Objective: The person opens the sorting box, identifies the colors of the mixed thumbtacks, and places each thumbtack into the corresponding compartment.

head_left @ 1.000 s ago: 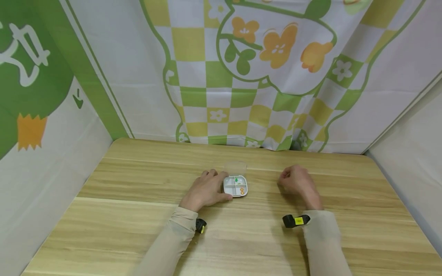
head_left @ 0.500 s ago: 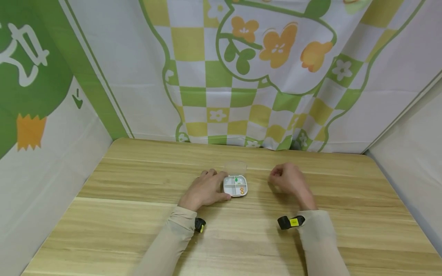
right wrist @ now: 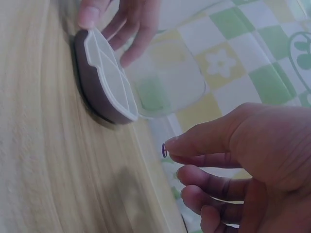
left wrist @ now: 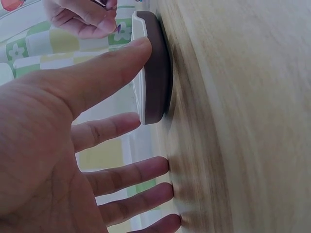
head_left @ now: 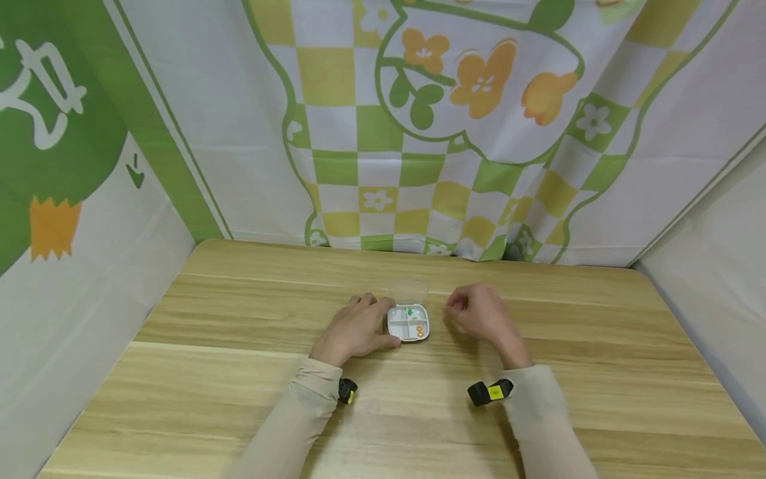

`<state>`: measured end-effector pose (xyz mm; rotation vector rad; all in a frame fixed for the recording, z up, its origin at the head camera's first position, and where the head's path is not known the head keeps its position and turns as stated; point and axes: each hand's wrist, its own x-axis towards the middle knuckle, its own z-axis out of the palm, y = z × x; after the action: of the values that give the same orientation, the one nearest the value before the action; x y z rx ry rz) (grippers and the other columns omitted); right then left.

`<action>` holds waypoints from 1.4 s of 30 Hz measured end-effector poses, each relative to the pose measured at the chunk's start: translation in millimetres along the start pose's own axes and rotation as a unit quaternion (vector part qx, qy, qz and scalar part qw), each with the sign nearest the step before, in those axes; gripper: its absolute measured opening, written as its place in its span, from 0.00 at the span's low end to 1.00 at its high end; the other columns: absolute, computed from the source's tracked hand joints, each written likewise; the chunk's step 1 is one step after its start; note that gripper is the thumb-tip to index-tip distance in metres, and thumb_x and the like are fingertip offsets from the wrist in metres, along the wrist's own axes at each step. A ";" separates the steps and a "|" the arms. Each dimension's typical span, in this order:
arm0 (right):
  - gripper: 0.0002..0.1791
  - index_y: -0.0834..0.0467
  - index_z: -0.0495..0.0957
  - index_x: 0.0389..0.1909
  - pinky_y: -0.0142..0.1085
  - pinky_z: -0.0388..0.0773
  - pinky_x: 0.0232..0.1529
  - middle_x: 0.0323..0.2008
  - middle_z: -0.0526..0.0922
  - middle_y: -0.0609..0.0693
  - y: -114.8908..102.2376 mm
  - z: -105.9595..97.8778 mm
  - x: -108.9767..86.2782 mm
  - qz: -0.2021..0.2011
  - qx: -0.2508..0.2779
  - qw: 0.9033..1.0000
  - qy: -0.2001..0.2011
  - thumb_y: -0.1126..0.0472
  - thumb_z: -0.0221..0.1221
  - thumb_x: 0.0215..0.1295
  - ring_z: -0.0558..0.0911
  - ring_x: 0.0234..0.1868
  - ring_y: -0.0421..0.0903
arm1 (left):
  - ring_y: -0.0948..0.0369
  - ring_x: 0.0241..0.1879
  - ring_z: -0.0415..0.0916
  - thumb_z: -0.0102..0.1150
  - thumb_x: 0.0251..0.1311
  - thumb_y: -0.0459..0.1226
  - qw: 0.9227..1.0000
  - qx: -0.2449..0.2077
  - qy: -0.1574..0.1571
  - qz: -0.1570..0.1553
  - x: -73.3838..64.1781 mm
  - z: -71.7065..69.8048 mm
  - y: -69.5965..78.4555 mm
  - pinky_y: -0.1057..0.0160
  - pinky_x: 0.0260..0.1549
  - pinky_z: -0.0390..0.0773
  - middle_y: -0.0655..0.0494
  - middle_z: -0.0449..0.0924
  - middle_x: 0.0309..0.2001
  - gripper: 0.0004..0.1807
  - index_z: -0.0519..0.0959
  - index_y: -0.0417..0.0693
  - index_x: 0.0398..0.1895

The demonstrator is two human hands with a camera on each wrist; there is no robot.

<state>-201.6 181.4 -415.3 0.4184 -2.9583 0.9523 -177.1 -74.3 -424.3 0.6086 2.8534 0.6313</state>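
Pillbox [head_left: 397,330]: one, white over a brown base, divided into four compartments, sitting on the wooden desk [head_left: 209,372] between 5 and 6 o'clock from the head view's centre. Its single clear lid [head_left: 409,291] extends from the box's 12 o'clock side. Two orange rings [head_left: 419,328] lie in the compartment between 4 and 5 o'clock; green bits [head_left: 410,312], too small to count, lie in the one between 1 and 2. At 9 o'clock the left hand [head_left: 356,329] keeps a wide grip, fingers straight, thumb and index finger touching the box. Near 3 o'clock the right hand [head_left: 481,313] has its grip closed at the fingertips, pinching one small purple ring [right wrist: 164,150]. Two black wrist cameras [head_left: 479,393] show; the right one's yellow label [head_left: 495,392] is too small to read.
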 end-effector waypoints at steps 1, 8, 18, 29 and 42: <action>0.03 0.56 0.86 0.28 0.37 0.71 0.31 0.22 0.78 0.44 -1.4 0.7 -0.1 -0.001 0.001 1.000 -0.001 0.64 0.66 0.60 0.74 0.25 0.41 | 0.45 0.55 0.72 0.74 0.57 0.52 1.000 0.000 0.000 0.000 -0.1 -0.3 0.2 0.43 0.51 0.75 0.40 0.75 0.59 0.40 0.72 0.49 0.70; 0.03 0.55 0.86 0.29 0.37 0.72 0.31 0.23 0.79 0.44 -12.1 6.6 -0.8 0.001 0.012 1.000 -0.021 0.63 0.67 0.62 0.75 0.26 0.41 | 0.46 0.54 0.72 0.74 0.56 0.52 1.000 0.006 0.005 0.004 0.2 -0.7 0.5 0.44 0.50 0.76 0.41 0.76 0.57 0.39 0.73 0.49 0.69; 0.03 0.54 0.85 0.29 0.36 0.71 0.28 0.23 0.78 0.44 -23.4 15.2 -1.6 -0.006 0.024 0.999 -0.033 0.62 0.67 0.63 0.74 0.25 0.42 | 0.46 0.52 0.73 0.74 0.56 0.52 1.000 0.010 0.008 0.005 0.2 0.0 0.4 0.45 0.49 0.76 0.41 0.76 0.56 0.38 0.73 0.49 0.68; 0.05 0.53 0.85 0.28 0.36 0.71 0.26 0.22 0.77 0.42 -33.9 27.0 -2.5 -0.024 0.017 0.999 -0.038 0.62 0.69 0.62 0.74 0.23 0.41 | 0.48 0.50 0.72 0.74 0.56 0.53 1.000 0.015 0.009 0.005 0.0 0.3 0.7 0.47 0.46 0.76 0.43 0.76 0.54 0.38 0.73 0.50 0.68; 0.06 0.51 0.84 0.27 0.36 0.70 0.27 0.21 0.76 0.41 -42.1 35.8 -3.3 -0.039 0.008 0.998 -0.047 0.62 0.68 0.62 0.73 0.24 0.41 | 0.47 0.51 0.72 0.73 0.57 0.54 1.000 0.021 0.007 0.003 0.6 0.7 0.3 0.46 0.47 0.76 0.44 0.76 0.54 0.37 0.73 0.51 0.68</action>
<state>-185.0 128.9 -420.7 0.5903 -2.9926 0.9758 -177.3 -73.6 -424.8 0.6217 2.8860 0.5786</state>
